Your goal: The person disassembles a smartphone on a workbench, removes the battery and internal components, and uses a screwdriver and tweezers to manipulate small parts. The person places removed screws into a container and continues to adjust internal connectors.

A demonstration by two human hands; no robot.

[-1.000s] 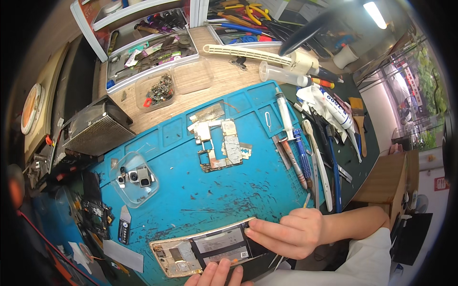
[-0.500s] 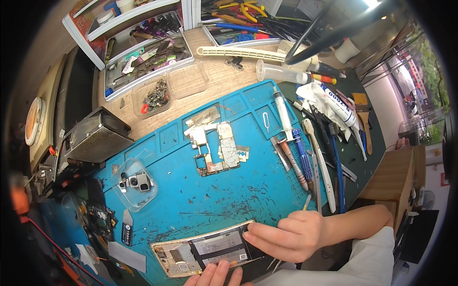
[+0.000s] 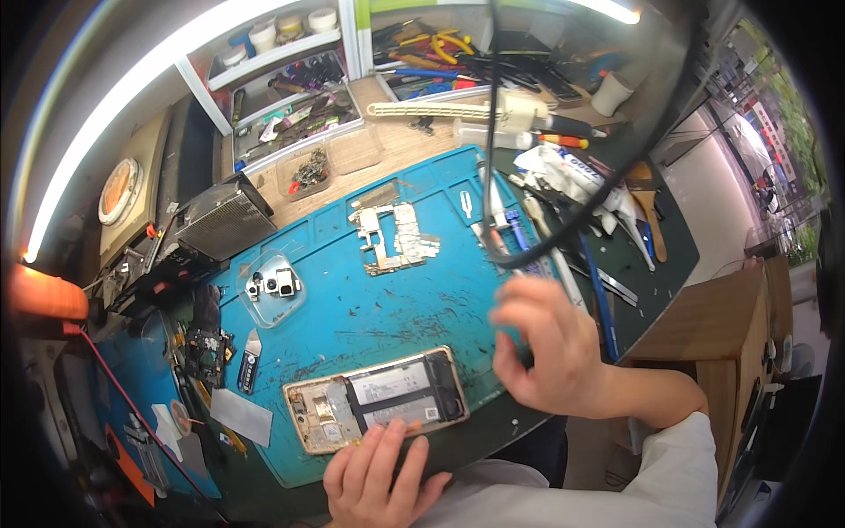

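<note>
An opened phone housing [image 3: 296, 400] with a gold rim lies on the blue repair mat, a black and silver battery [image 3: 387, 385] in it. The fingers of my left hand [image 3: 380, 471] rest spread on its near edge. My right hand [image 3: 554, 348] is in the air beyond the mat's right side, blurred, its fingers loosely curled and apart from the thumb. I see nothing between them. Nearest to it are a blue-handled screwdriver [image 3: 517, 231] and other slim tools. Farther up the mat sits a phone circuit board [image 3: 407, 242].
A clear tray [image 3: 296, 306] with camera modules stands left on the mat. Behind is a box of small screws [image 3: 308, 171]. A dark cable loop [image 3: 563, 236] hangs over the right-hand tools, beside a brush [image 3: 650, 207]. A metal-mesh box [image 3: 227, 216] stands at the left.
My right hand has let go of the housing's right end and moved up and right. My left hand stays at the near edge. The view has shifted, and the cable loop hangs lower.
</note>
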